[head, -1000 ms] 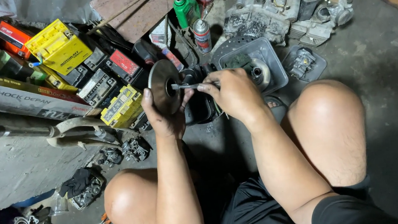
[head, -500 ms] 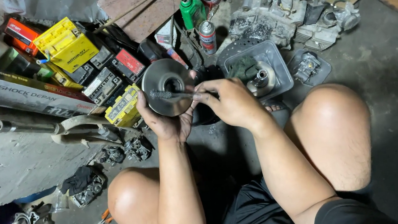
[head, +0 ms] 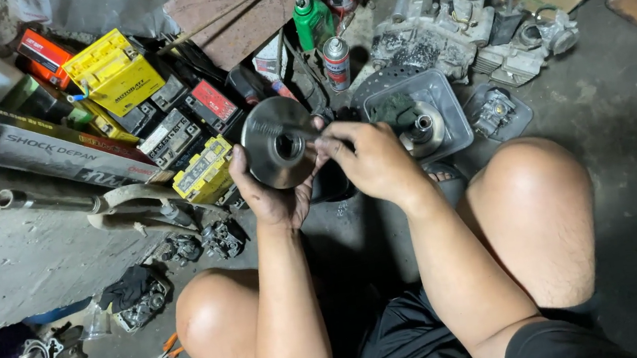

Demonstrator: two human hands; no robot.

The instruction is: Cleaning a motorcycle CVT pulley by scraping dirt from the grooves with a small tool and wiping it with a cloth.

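disc: a round metal pulley-type disc [head: 275,145] was held up off the floor, between the knees, tilted toward the camera, hub hole showing
left hand: the left hand [head: 272,197] was cupped under the disc's lower edge, fingers curled round the rim, so all the weight was carried there
right hand: the right hand [head: 369,161] was pinched narrow on a thin tool [head: 298,131] whose tip was laid at the hub
doing it well, imo: the disc should've been kept steady by the cupping hand and the hub worked with light, short strokes, so the bore wasn't scored
around it: a grey tray [head: 438,95] with a part inside was sitting just beyond the hands; a spray can [head: 337,63] and green bottle [head: 311,22] were stood further back; yellow boxes [head: 115,74] were stacked off to the left
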